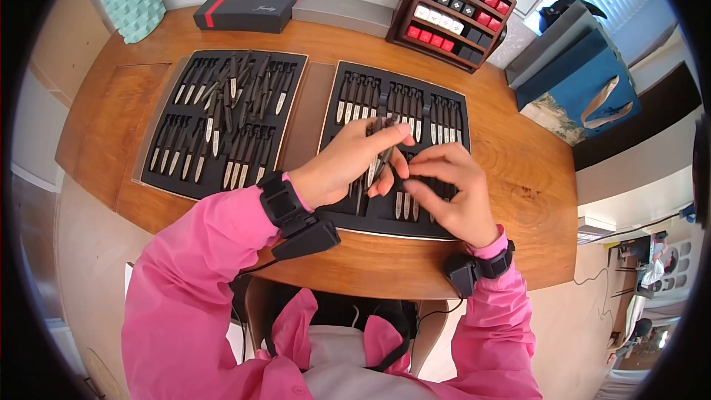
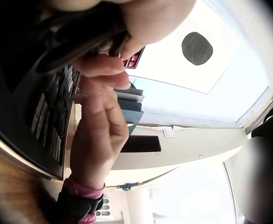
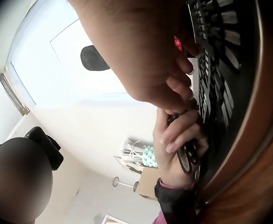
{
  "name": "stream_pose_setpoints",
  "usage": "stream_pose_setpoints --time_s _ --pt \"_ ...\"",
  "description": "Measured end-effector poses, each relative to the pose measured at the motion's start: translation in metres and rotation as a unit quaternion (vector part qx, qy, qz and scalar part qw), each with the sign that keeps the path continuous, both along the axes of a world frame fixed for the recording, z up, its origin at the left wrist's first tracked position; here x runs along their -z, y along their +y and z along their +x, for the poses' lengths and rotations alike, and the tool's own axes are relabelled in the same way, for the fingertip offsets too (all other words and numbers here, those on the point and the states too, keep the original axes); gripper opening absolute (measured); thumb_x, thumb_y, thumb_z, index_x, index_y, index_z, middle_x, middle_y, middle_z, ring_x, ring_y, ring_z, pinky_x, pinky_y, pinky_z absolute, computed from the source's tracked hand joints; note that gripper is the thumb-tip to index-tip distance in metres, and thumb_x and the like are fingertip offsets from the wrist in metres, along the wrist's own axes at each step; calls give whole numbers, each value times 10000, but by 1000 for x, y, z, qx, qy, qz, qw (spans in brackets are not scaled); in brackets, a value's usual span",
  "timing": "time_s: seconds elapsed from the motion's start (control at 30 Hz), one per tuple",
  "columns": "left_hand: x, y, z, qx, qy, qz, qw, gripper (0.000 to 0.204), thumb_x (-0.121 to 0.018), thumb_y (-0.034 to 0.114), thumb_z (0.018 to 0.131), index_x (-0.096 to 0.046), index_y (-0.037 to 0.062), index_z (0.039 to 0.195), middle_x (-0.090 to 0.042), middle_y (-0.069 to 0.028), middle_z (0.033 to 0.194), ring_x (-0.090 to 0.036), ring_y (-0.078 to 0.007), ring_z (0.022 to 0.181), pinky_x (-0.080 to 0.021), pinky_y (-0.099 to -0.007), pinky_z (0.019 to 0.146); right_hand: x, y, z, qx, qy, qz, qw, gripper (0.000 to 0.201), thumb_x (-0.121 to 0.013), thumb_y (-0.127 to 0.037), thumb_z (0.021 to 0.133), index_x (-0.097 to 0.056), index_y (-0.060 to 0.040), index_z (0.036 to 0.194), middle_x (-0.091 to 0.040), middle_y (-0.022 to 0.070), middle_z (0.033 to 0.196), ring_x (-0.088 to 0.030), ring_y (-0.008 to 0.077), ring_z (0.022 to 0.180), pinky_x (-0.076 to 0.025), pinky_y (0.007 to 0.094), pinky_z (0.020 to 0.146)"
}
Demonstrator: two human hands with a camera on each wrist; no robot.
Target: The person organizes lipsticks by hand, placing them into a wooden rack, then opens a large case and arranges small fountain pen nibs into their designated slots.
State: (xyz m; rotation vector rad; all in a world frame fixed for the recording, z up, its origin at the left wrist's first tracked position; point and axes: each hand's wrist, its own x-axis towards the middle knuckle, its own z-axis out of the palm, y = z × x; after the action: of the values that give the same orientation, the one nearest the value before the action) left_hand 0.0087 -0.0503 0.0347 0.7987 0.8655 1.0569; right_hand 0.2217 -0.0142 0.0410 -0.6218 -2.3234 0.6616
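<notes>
My left hand (image 1: 348,155) grips a bundle of slim dark pieces with pale, label-like ends (image 1: 372,172) above the right-hand black tray (image 1: 344,220). Dark rounded ends of the bundle (image 3: 187,161) poke out below its curled fingers in the right wrist view. From the other side comes my right hand (image 1: 461,189), thumb and fingers bent, fingertips right at the left fingers and the bundle. Whether these fingertips pinch a piece I cannot tell. Similar pieces (image 1: 359,96) stand in rows of slots in the tray, partly hidden by both hands.
Left of it, a second black tray (image 1: 178,184) holds rows of the same pieces, with a loose pile (image 1: 237,92) across them. Behind stand a black box with red ribbon (image 1: 248,6), a wooden rack of small cubes (image 1: 452,15) and a blue paper bag (image 1: 570,85).
</notes>
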Motion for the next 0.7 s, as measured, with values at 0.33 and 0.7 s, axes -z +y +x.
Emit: stream_pose_setpoints --time_s 0.33,0.7 --pt "-6 -3 1 155 -1 45 987 402 -497 385 1071 -504 36 1272 -633 -101 761 -568 -104 441 -380 -211 359 15 -1 -7 -9 138 -337 931 241 -713 -117 952 -666 -37 1175 -646 20 978 -582 83 838 -451 229 682" --pt "-8 -4 1 68 76 39 994 269 -628 274 1014 -590 17 944 -577 -28 678 -480 -73 426 -314 -226 367 -3 12 13 62 286 -417 861 163 -627 -157 1010 -681 -13 1064 -644 19 884 -576 76 740 -433 214 623"
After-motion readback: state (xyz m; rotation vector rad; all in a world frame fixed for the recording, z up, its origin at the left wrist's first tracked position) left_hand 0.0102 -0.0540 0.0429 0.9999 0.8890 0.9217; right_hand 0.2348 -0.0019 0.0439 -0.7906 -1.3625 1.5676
